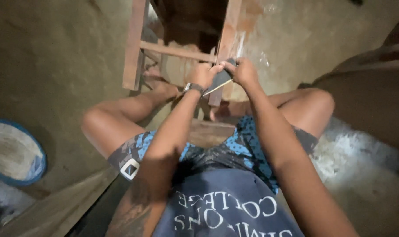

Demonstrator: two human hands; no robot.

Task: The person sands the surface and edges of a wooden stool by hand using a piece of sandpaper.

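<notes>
Your left hand (pixel 203 74) and right hand (pixel 242 72) pinch a dark cloth piece (pixel 220 78) and thin stick (pixel 218 87); crowded fingertips risk a poke if it slips.

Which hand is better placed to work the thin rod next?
Probably the left hand: the thin rod runs from beneath it, seemingly in its fingers. The right hand pinches the dark piece against the wooden frame, so it looks occupied.

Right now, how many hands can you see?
2. The left hand and right hand meet at the wooden frame, pinching a dark piece together.
</notes>
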